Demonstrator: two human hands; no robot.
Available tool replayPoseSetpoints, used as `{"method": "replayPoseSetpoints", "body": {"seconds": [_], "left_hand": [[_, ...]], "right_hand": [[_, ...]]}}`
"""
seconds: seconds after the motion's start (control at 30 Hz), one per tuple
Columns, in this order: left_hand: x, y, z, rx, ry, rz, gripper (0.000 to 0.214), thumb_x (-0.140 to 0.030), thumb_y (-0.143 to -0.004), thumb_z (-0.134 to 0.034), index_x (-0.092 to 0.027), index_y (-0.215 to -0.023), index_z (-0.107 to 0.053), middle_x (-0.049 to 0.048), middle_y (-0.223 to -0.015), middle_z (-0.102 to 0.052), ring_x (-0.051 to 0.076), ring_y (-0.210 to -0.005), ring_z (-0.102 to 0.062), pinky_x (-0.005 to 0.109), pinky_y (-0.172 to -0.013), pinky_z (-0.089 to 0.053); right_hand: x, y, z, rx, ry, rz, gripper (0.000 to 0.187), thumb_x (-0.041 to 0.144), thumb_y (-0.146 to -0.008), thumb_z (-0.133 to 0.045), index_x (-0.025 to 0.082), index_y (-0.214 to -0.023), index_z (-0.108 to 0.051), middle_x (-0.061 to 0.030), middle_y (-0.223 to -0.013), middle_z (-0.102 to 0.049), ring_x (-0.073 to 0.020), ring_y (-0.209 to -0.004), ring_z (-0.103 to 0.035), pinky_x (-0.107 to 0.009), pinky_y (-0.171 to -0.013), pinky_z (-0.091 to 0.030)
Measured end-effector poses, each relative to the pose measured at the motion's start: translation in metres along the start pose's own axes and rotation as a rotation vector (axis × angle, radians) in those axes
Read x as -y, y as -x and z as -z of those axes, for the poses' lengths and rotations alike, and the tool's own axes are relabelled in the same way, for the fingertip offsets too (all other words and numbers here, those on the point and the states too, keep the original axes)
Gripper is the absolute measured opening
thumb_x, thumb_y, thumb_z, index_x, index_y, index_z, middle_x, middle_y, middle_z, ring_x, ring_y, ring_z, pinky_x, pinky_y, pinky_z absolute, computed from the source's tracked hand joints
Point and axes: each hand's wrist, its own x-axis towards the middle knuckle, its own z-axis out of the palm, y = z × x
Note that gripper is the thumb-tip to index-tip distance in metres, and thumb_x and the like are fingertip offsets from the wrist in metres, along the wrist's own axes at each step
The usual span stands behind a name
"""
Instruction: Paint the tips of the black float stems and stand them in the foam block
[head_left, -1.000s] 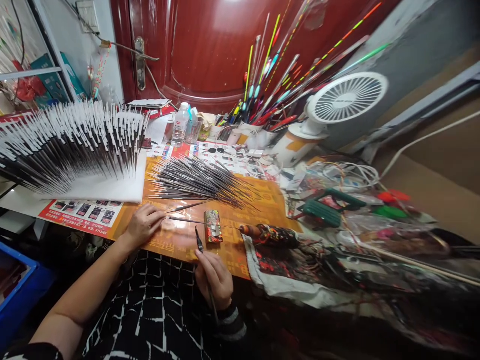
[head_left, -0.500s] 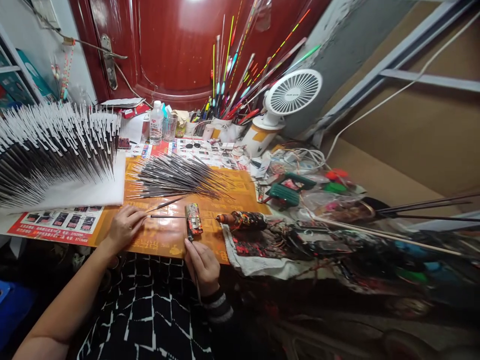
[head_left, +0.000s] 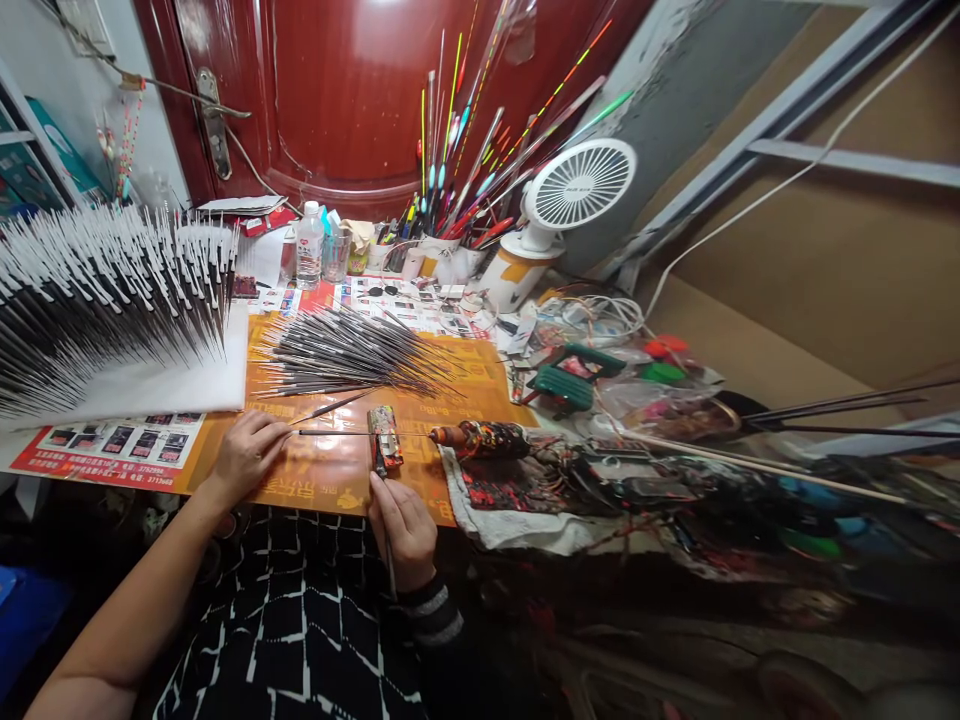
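Note:
My left hand (head_left: 251,455) is closed, its fingertips pinching the end of a thin dark fishing float (head_left: 330,432) held level above the table. The float's slim stem runs right, across a small paint-spattered block (head_left: 385,436), to the tip of a paint-crusted rotary tool (head_left: 480,438). My right hand (head_left: 405,530) is pinched on a thin paintbrush (head_left: 380,464), whose dark tip points up at the block's near left side. I cannot tell whether the tip touches the block. Just beyond my left fingers lies another dark float (head_left: 334,405).
Several dark floats (head_left: 345,350) lie piled behind my hands. More stand in white foam (head_left: 217,370) at left. A bottle (head_left: 309,246), pots of coloured floats and a white fan (head_left: 581,185) line the back. A stained cloth (head_left: 517,520), a green clamp-like tool (head_left: 562,388) and clutter fill the right.
The view has shifted slightly. The brush's dark tip now shows more plainly beside the block. Both hands keep their grips, and the float stays level in nearly the same place.

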Motion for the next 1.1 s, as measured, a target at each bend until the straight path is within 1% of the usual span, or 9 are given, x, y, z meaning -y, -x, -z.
{"method": "replayPoseSetpoints", "body": {"seconds": [0.27, 0.33, 0.4, 0.5, 0.57, 0.7, 0.87, 1.0, 1.1], "left_hand": [[0.001, -0.001, 0.000, 0.005, 0.000, 0.001, 0.017, -0.025, -0.101, -0.054, -0.021, -0.102, -0.070, 0.0044, -0.090, -0.067, 0.017, -0.084, -0.058, 0.030, -0.076, -0.049], [-0.001, -0.003, 0.001, 0.001, 0.002, -0.008, 0.017, -0.024, -0.101, -0.054, -0.021, -0.100, -0.070, 0.0043, -0.089, -0.067, 0.017, -0.083, -0.058, 0.030, -0.075, -0.049], [-0.003, -0.006, 0.003, -0.005, -0.003, -0.014, 0.018, -0.024, -0.101, -0.053, -0.020, -0.098, -0.070, 0.0042, -0.087, -0.067, 0.018, -0.081, -0.058, 0.031, -0.074, -0.048], [-0.005, -0.012, 0.012, -0.021, -0.018, -0.009, 0.019, -0.024, -0.101, -0.053, -0.021, -0.099, -0.071, 0.0041, -0.086, -0.067, 0.018, -0.081, -0.057, 0.032, -0.074, -0.049], [-0.004, -0.018, 0.023, -0.041, -0.031, -0.009, 0.018, -0.022, -0.100, -0.053, -0.021, -0.101, -0.070, 0.0046, -0.088, -0.067, 0.019, -0.083, -0.057, 0.033, -0.076, -0.049], [0.006, -0.034, 0.065, -0.120, -0.130, -0.034, 0.017, -0.019, -0.099, -0.054, -0.023, -0.105, -0.069, 0.0058, -0.091, -0.065, 0.022, -0.088, -0.056, 0.036, -0.079, -0.050], [0.024, -0.058, 0.147, -0.178, -0.347, -0.110, 0.016, -0.021, -0.099, -0.058, -0.028, -0.106, -0.071, 0.0035, -0.097, -0.063, 0.021, -0.092, -0.051, 0.037, -0.084, -0.049], [0.029, -0.075, 0.212, -0.115, -0.563, -0.159, 0.022, -0.024, -0.105, -0.050, -0.021, -0.109, -0.071, 0.0025, -0.103, -0.060, 0.016, -0.096, -0.045, 0.036, -0.093, -0.047], [0.034, -0.086, 0.241, -0.034, -0.592, -0.112, 0.026, -0.025, -0.105, -0.047, -0.014, -0.106, -0.070, 0.0049, -0.104, -0.058, 0.017, -0.101, -0.044, 0.043, -0.102, -0.044]], "right_hand": [[0.004, -0.003, 0.005, -0.064, -0.136, -0.069, 0.055, 0.006, -0.093, -0.059, 0.024, -0.145, -0.054, -0.0080, -0.105, -0.075, -0.0202, -0.093, -0.072, -0.036, -0.082, -0.062], [0.009, -0.005, 0.012, -0.085, -0.258, -0.228, 0.040, 0.010, -0.095, -0.056, 0.025, -0.132, -0.064, -0.0062, -0.102, -0.075, -0.0198, -0.092, -0.072, -0.036, -0.082, -0.062], [0.013, -0.006, 0.020, -0.103, -0.377, -0.477, 0.026, 0.019, -0.099, -0.053, 0.023, -0.118, -0.070, -0.0052, -0.096, -0.076, -0.0198, -0.087, -0.073, -0.037, -0.081, -0.062], [0.015, -0.009, 0.028, -0.161, -0.530, -0.816, 0.027, 0.034, -0.102, -0.051, 0.019, -0.106, -0.073, -0.0049, -0.085, -0.074, -0.0188, -0.076, -0.072, -0.034, -0.072, -0.061], [0.012, -0.010, 0.029, -0.212, -0.625, -0.930, 0.033, 0.042, -0.101, -0.051, 0.016, -0.103, -0.073, -0.0051, -0.080, -0.072, -0.0185, -0.072, -0.070, -0.033, -0.067, -0.060], [0.006, -0.015, 0.029, -0.276, -0.739, -0.994, 0.038, 0.049, -0.098, -0.054, 0.015, -0.098, -0.072, -0.0046, -0.073, -0.069, -0.0176, -0.067, -0.067, -0.031, -0.063, -0.057], [0.005, -0.020, 0.030, -0.272, -0.756, -1.037, 0.040, 0.052, -0.094, -0.058, 0.014, -0.095, -0.072, -0.0059, -0.072, -0.068, -0.0193, -0.066, -0.066, -0.033, -0.061, -0.055], [0.009, -0.021, 0.033, -0.277, -0.701, -1.146, 0.047, 0.061, -0.086, -0.065, 0.015, -0.091, -0.074, -0.0071, -0.071, -0.068, -0.0213, -0.065, -0.065, -0.038, -0.065, -0.055], [0.011, -0.022, 0.036, -0.242, -0.664, -1.211, 0.048, 0.067, -0.080, -0.068, 0.021, -0.090, -0.075, -0.0082, -0.073, -0.069, -0.0241, -0.067, -0.065, -0.045, -0.072, -0.056]]}}
